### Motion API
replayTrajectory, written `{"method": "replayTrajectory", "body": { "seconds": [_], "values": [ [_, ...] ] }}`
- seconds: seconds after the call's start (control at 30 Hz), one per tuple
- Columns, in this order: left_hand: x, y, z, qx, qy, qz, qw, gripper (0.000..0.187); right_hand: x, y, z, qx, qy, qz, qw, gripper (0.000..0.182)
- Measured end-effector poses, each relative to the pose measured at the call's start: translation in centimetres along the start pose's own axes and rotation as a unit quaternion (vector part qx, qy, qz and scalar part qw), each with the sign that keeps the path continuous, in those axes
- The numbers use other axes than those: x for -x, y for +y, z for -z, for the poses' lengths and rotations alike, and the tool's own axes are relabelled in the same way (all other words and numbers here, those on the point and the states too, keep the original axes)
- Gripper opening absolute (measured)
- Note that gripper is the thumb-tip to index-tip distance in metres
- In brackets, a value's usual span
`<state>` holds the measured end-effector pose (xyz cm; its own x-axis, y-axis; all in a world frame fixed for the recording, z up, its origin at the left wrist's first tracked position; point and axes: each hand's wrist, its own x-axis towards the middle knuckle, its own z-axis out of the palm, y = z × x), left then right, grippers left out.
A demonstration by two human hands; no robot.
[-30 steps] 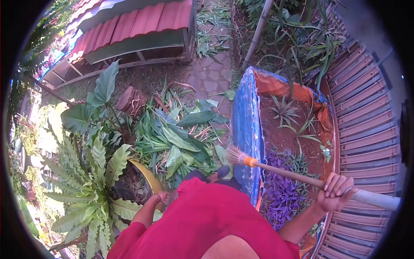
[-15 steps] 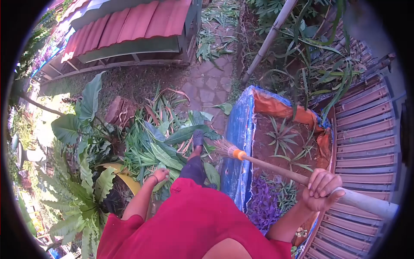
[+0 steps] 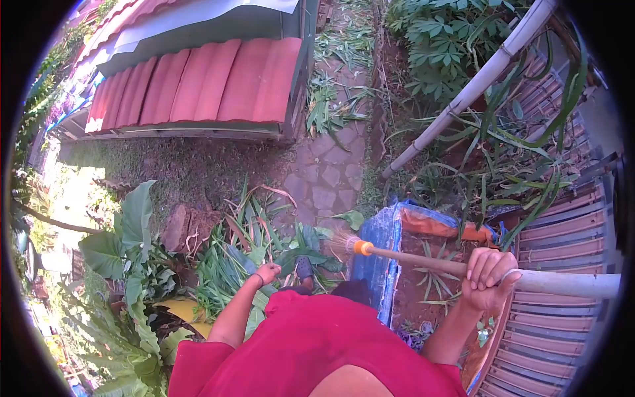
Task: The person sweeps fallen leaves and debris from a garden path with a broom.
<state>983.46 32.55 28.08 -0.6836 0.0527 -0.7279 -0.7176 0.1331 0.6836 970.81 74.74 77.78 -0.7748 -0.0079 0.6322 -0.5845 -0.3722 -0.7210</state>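
My right hand is wrapped round the handle of a broom, which lies nearly level across my view. Its wooden shaft runs left to an orange collar and straw-coloured bristles, raised beside the corner of a blue-sided planter bed. Past my hand, the pole looks thicker and pale grey. My left hand, with a dark band at the wrist, hangs with curled fingers over a pile of cut green leaves. Nothing shows in it. One foot in a dark clog stands at the leaves.
The blue planter bed holds soil and spiky plants. A bamboo fence runs along the right. A slanting pole rises beyond the bed. Ahead, a stone path passes a red-tiled roof. Large-leaved plants grow at left.
My view has tilted up and moved forward, showing more path and roof. The broom has swung closer to level, still in my right hand. My left hand has shifted slightly right.
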Motion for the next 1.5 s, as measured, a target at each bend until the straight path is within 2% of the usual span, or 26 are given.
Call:
{"method": "replayTrajectory", "body": {
  "seconds": [0.07, 0.1, 0.2, 0.23, 0.3, 0.43, 0.5, 0.53, 0.57, 0.63, 0.73, 0.77, 0.83, 0.93, 1.0, 1.07, 1.17, 1.3, 1.33, 1.43, 1.5],
  "values": [
    [-1.1, 0.9, 1.5, -0.095, 0.021, 0.021, 0.995, 0.037, -2.5, 3.1, -0.6, 0.022, -0.007, 0.000, 1.000, 0.050],
    [-2.5, 0.4, 2.5, -0.099, 0.020, 0.023, 0.995, 0.037, -3.7, 4.6, -0.6, 0.022, -0.002, -0.001, 1.000, 0.050],
    [-6.8, -3.6, 5.3, -0.092, 0.030, 0.044, 0.994, 0.035, -7.6, 8.7, -0.4, 0.048, -0.031, 0.009, 0.998, 0.050],
    [-7.0, -2.7, 6.1, -0.092, 0.030, 0.044, 0.994, 0.035, -8.9, 10.0, 0.1, 0.048, -0.031, 0.009, 0.998, 0.050],
    [-7.3, -1.0, 7.3, -0.066, 0.048, 0.126, 0.989, 0.036, -11.6, 12.7, 1.3, 0.035, -0.043, 0.015, 0.998, 0.051],
    [-12.0, 0.8, 9.9, -0.015, 0.067, 0.132, 0.989, 0.038, -17.5, 18.7, 4.5, 0.022, -0.031, 0.011, 0.999, 0.050],
    [-13.6, 4.6, 10.6, -0.076, 0.107, 0.131, 0.983, 0.029, -20.7, 22.5, 6.4, 0.011, -0.031, 0.005, 0.999, 0.050],
    [-15.3, 5.5, 10.1, 0.046, 0.149, 0.107, 0.982, 0.032, -22.4, 24.6, 7.5, 0.013, -0.058, 0.013, 0.998, 0.049],
    [-16.1, 6.9, 9.4, 0.049, 0.152, 0.105, 0.982, 0.032, -24.0, 26.6, 8.5, 0.009, -0.061, 0.015, 0.998, 0.049],
    [-17.9, 12.7, 8.2, 0.123, 0.192, 0.163, 0.960, 0.034, -28.0, 30.9, 9.8, -0.013, -0.051, -0.017, 0.998, 0.047],
    [-20.5, 20.6, 4.9, 0.170, 0.168, 0.207, 0.949, 0.035, -34.3, 35.6, 11.3, -0.019, -0.039, -0.059, 0.997, 0.046],
    [-22.8, 22.8, 4.3, -0.028, 0.054, 0.121, 0.991, 0.035, -36.6, 37.2, 11.9, -0.017, -0.048, -0.061, 0.997, 0.047],
    [-24.1, 24.8, 3.5, -0.220, -0.073, 0.051, 0.971, 0.036, -41.0, 40.1, 12.8, -0.012, -0.051, -0.080, 0.995, 0.047],
    [-30.6, 26.3, 2.6, -0.143, 0.040, -0.013, 0.989, 0.033, -47.7, 43.9, 13.0, -0.006, -0.051, -0.080, 0.995, 0.049],
    [-34.0, 28.2, 3.3, -0.122, 0.072, -0.044, 0.989, 0.031, -51.8, 46.6, 13.4, -0.008, -0.059, -0.071, 0.996, 0.048],
    [-36.1, 30.7, 3.9, -0.101, 0.057, 0.012, 0.993, 0.031, -55.9, 49.7, 13.8, -0.017, -0.034, -0.077, 0.996, 0.047],
    [-40.6, 34.3, 7.2, -0.107, 0.018, 0.073, 0.991, 0.030, -61.5, 54.9, 14.7, -0.006, -0.028, -0.052, 0.998, 0.047],
    [-49.5, 40.4, 13.8, -0.154, -0.004, 0.079, 0.985, 0.029, -67.7, 62.6, 15.6, 0.010, -0.021, -0.050, 0.998, 0.045],
    [-51.7, 42.5, 16.3, -0.154, 0.005, 0.079, 0.985, 0.029, -69.5, 64.4, 15.0, 0.024, 0.003, -0.068, 0.997, 0.045],
    [-59.0, 50.4, 22.8, -0.123, 0.047, 0.074, 0.989, 0.029, -75.6, 68.0, 13.9, 0.023, -0.054, -0.066, 0.996, 0.045],
    [-64.2, 56.7, 26.4, -0.101, 0.078, 0.055, 0.990, 0.028, -79.6, 71.0, 14.0, 0.002, -0.047, -0.047, 0.998, 0.044]
  ]
}}
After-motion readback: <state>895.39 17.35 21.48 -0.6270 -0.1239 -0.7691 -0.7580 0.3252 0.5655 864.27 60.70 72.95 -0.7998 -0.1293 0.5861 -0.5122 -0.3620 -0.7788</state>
